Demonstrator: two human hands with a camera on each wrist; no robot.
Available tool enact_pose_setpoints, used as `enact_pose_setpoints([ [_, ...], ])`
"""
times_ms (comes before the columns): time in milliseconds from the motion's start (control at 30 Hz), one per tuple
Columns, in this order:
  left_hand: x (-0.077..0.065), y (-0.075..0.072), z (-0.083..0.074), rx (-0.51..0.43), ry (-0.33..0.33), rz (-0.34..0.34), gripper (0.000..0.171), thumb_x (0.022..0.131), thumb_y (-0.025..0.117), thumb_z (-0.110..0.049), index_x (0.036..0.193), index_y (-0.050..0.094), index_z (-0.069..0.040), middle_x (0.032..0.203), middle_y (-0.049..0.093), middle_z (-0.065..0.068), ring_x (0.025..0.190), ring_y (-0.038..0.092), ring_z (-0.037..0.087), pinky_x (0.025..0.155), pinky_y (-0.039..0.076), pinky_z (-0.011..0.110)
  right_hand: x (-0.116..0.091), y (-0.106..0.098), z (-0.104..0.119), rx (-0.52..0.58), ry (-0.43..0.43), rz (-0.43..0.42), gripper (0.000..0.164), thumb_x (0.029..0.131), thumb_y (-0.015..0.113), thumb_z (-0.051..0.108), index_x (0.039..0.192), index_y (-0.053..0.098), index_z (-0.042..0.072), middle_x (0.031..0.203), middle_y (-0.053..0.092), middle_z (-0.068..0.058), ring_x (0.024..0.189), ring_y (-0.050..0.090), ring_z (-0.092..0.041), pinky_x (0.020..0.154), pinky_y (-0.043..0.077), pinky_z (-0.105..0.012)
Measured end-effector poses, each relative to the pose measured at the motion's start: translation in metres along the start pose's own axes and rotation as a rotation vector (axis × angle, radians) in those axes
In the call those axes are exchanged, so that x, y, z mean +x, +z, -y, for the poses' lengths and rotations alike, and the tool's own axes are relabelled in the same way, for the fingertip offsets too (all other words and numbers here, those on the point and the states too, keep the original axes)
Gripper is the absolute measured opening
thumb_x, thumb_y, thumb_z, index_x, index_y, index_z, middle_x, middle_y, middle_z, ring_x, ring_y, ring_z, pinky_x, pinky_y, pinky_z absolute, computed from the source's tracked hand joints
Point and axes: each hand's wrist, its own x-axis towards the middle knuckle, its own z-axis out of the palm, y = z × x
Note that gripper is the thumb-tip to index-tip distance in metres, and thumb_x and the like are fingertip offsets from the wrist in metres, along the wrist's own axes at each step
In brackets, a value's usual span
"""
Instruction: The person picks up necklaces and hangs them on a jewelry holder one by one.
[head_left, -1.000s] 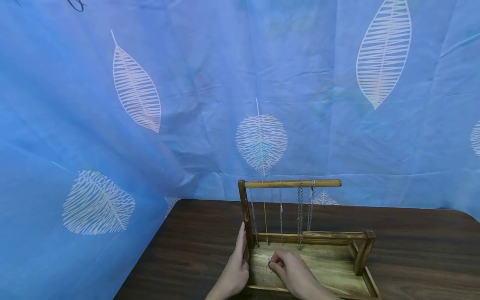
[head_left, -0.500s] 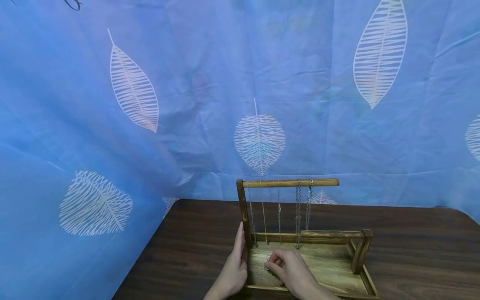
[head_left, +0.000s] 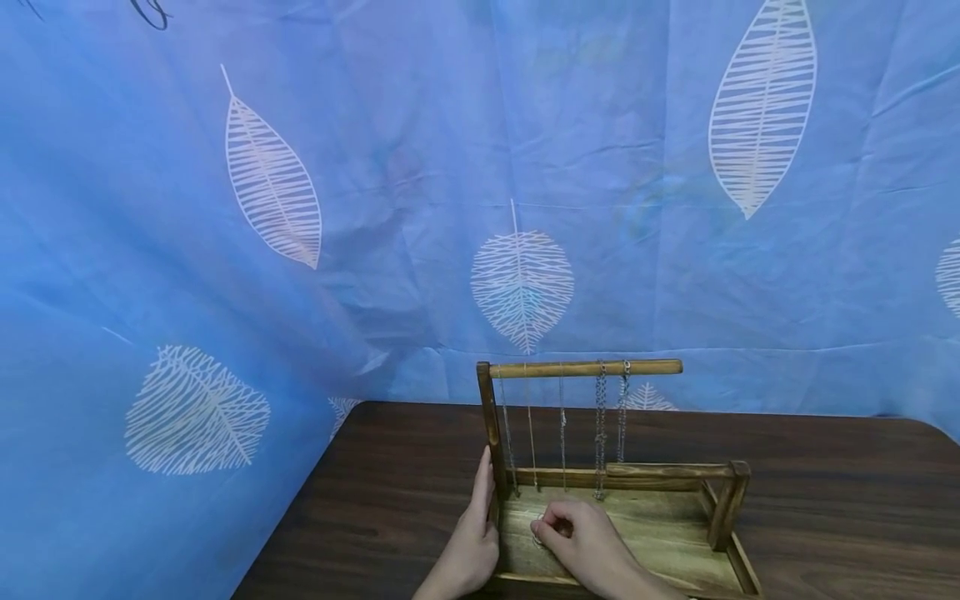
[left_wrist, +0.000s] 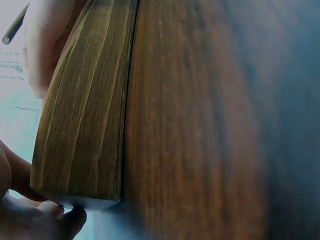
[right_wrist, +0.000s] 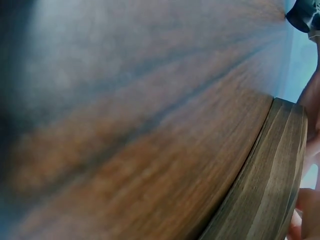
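Observation:
A wooden jewelry stand (head_left: 585, 367) has a tray base (head_left: 652, 521). My left hand (head_left: 468, 533) lies with straight fingers along the outside of its left end, by the upright post. Over the left part of the tray floor, my right hand (head_left: 581, 537) brings thumb and forefinger together at a small thin silvery loop (head_left: 537, 541). The fingers partly hide this loop, and its exact kind does not show. Several chain necklaces (head_left: 601, 429) hang from the upper bar behind the hands. The left wrist view shows the tray's wooden wall (left_wrist: 85, 110) close up, fingers beside it.
The stand rests on a dark wood-grain table (head_left: 840, 492). A lower wooden bar (head_left: 667, 472) crosses the tray's right part, held by a short post (head_left: 727, 504). A blue cloth with white leaf prints (head_left: 405, 250) hangs behind and to the left.
My right fingertips have shifted slightly, and the loop shows lower beneath them, less upright than a second ago. The left hand and the stand keep their places.

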Motion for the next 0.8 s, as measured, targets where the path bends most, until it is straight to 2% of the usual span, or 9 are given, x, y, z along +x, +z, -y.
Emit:
enact_pose_setpoints([
  [200, 0.000, 0.001, 0.002, -0.003, -0.004, -0.007, 0.108, 0.082, 0.027, 0.027, 0.160, -0.014, -0.034, 0.166, -0.003, 0.019, 0.150, 0.009, 0.042, 0.114, 0.021, 0.061, 0.003, 0.000, 0.004, 0.019, -0.002, -0.011, 0.025, 0.097, 0.066, 0.030, 0.075, 0.069, 0.018, 0.078, 0.064, 0.010, 0.073, 0.061, -0.004, 0.064, 0.049, -0.026],
  [400, 0.000, 0.001, 0.001, -0.002, -0.013, -0.006, 0.109, 0.081, 0.027, 0.027, 0.160, -0.013, -0.035, 0.166, -0.002, 0.019, 0.150, 0.010, 0.042, 0.114, 0.021, 0.062, 0.006, -0.004, 0.015, 0.107, 0.006, 0.003, 0.029, 0.100, 0.062, 0.031, 0.079, 0.068, 0.011, 0.078, 0.068, 0.002, 0.072, 0.064, -0.012, 0.063, 0.051, -0.027],
  [500, 0.000, 0.001, 0.001, -0.006, -0.011, -0.005, 0.109, 0.081, 0.027, 0.027, 0.160, -0.013, -0.035, 0.166, -0.003, 0.020, 0.150, 0.009, 0.043, 0.114, 0.021, 0.063, 0.007, -0.008, 0.025, 0.169, 0.014, 0.018, 0.031, 0.100, 0.061, 0.029, 0.080, 0.068, 0.007, 0.078, 0.068, -0.002, 0.068, 0.063, -0.017, 0.061, 0.050, -0.027],
  [700, 0.001, 0.000, 0.001, 0.009, 0.000, -0.005, 0.108, 0.081, 0.027, 0.026, 0.161, -0.014, -0.034, 0.166, -0.003, 0.021, 0.150, 0.007, 0.042, 0.114, 0.021, 0.062, 0.011, -0.016, 0.045, 0.250, 0.032, 0.061, 0.030, 0.100, 0.061, 0.029, 0.081, 0.066, 0.007, 0.072, 0.064, -0.001, 0.055, 0.048, -0.009, 0.054, 0.043, -0.025],
  [800, 0.000, 0.000, 0.002, 0.018, 0.004, -0.004, 0.107, 0.081, 0.027, 0.026, 0.161, -0.014, -0.033, 0.166, -0.002, 0.022, 0.150, 0.008, 0.043, 0.113, 0.022, 0.062, 0.012, -0.020, 0.055, 0.266, 0.011, 0.072, 0.027, 0.100, 0.061, 0.027, 0.081, 0.066, 0.008, 0.068, 0.062, -0.001, 0.054, 0.048, -0.008, 0.053, 0.043, -0.025],
])
